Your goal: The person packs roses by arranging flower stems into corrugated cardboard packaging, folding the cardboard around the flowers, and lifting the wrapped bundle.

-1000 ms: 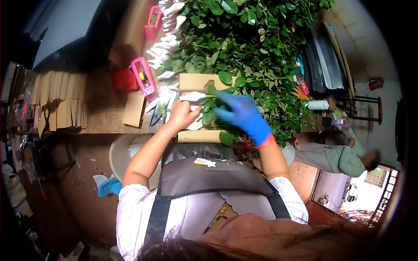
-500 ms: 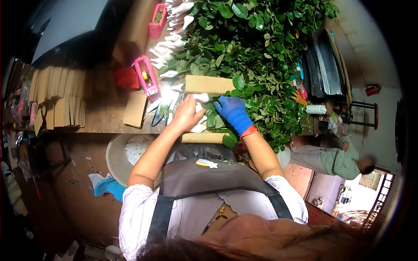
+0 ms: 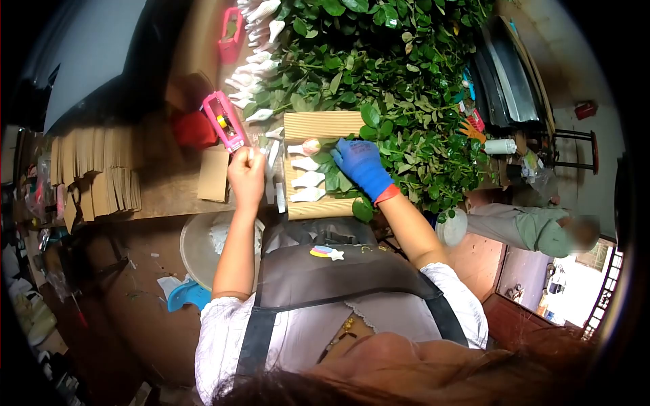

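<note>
My left hand (image 3: pixel 246 174), bare, is closed at the near end of a pink tape dispenser (image 3: pixel 220 118); whether tape is between the fingers is too small to tell. My right hand (image 3: pixel 360 166), in a blue glove, has its fingers curled over the leafy rose stems (image 3: pixel 336 181) on a corrugated cardboard sheet (image 3: pixel 325 124). Several buds in white sleeves (image 3: pixel 308 179) lie in a column on that sheet, heads to the left. The topmost bud (image 3: pixel 311 147) shows a pinkish tip. The stem ends are hidden under leaves.
A large pile of leafy stems (image 3: pixel 393 81) covers the table's back and right, with more white-sleeved buds (image 3: pixel 254 71) along its left edge. Cardboard pieces (image 3: pixel 95 162) stand at the left. A second pink dispenser (image 3: pixel 231 37) lies farther back. A person (image 3: pixel 521 227) is at the right.
My left hand has moved left from the sleeved buds to the near end of the pink dispenser, uncovering the buds on the cardboard. My right hand stays at the stems. The view has shifted slightly.
</note>
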Demonstrator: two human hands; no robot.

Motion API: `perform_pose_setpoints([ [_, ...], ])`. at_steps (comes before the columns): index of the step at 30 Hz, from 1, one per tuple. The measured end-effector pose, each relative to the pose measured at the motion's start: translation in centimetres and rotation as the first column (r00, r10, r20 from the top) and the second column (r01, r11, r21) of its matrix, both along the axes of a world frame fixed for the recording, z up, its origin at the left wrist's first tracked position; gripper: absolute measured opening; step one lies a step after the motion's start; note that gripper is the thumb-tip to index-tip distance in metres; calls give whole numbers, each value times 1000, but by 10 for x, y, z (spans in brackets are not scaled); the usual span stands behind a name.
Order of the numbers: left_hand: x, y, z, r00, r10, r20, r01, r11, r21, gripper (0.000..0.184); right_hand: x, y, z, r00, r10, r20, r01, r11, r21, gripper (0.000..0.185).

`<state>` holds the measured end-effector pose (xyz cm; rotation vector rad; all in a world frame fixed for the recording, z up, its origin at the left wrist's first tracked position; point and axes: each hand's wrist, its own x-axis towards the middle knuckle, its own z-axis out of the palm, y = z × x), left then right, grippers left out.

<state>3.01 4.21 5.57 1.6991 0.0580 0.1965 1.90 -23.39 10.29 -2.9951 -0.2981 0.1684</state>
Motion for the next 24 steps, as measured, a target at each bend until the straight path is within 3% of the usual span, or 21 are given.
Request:
perform_pose_setpoints([
  [1, 1, 13, -39, 953, -140, -269, 93, 979, -182, 14, -1, 1, 1, 1000, -6, -14, 6, 1000, 2, 26],
  [3, -7, -18, 11, 877, -221, -427, 132, 965, -227, 19, 3, 2, 4, 999, -12, -30, 12, 1000, -1, 27],
  [5, -6, -39, 1, 876, -250, -413, 93, 926, -365, 21, 3, 3, 1, 998, -27, -62, 26, 1000, -18, 30],
  [8, 0, -58, -20, 929, -172, -328, 18, 906, -422, 21, -1, 5, 0, 997, -50, -67, 47, 998, -42, 30],
  [11, -7, -54, -4, 914, -182, -361, 30, 921, -388, 22, 2, 7, -10, 996, -79, -40, 76, 994, -73, 32],
  [12, -10, -51, -5, 918, -185, -352, 81, 953, -292, 19, 2, 7, -11, 996, -82, -39, 80, 995, -65, 32],
  [16, -23, -52, -15, 953, -65, -296, -62, 913, -402, 14, 0, 8, -11, 994, -105, -43, 103, 994, -45, 31],
  [17, -25, -47, -11, 933, -55, -356, -97, 913, -396, 10, -2, 8, -10, 993, -107, -46, 105, 994, -37, 31],
  [19, -19, -21, -10, 954, 138, -268, -213, 938, -275, 10, -1, 6, -8, 994, -101, -47, 100, 995, -21, 31],
  [21, -13, 4, 1, 995, 67, -73, -83, 964, -251, 11, 3, -1, 3, 979, -102, -174, 115, 991, 65, 40],
  [22, -12, 11, -1, 999, -26, 48, 31, 993, -114, 14, 5, -5, 15, 969, -82, -232, 110, 987, 113, 42],
  [23, -17, 20, -3, 978, -156, -140, 152, 988, -35, 21, 6, -7, 21, 956, -56, -288, 106, 981, 161, 45],
  [24, -18, 17, -1, 956, -222, -191, 247, 961, 123, 22, 10, -8, 19, 935, -65, -350, 106, 989, 99, 55],
])
